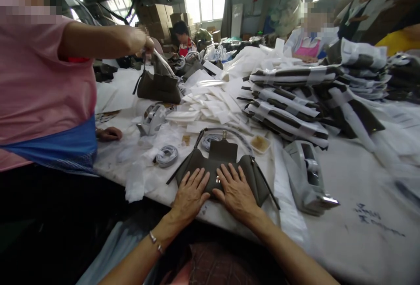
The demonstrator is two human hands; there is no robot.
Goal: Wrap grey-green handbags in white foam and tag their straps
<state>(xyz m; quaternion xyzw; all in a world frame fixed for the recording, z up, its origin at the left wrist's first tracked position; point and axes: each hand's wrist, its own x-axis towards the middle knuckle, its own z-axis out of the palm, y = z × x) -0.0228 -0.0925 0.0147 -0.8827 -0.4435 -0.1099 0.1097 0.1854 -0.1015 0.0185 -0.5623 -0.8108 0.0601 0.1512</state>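
Observation:
A dark olive-grey handbag (215, 162) lies flat on the table in front of me, its flap folded up and away. Its handle (236, 132), partly wrapped in pale material, arches beyond the bag. My left hand (193, 191) presses flat on the left half of the bag's front, fingers stretched out. On the right half, my right hand (236, 188) lies flat too, fingers spread, beside a small shiny metal clasp (218, 179). Thin straps stick out at both sides of the bag. Under my palms, part of its front is hidden.
Right of the bag stands a grey tape dispenser (306, 177); another dispenser (154, 118) is at the left. A coiled strap (166, 156) and a small dish (260, 144) lie nearby. Wrapped bags (288, 101) are stacked behind. A co-worker in pink (46, 83) holds another handbag (159, 87).

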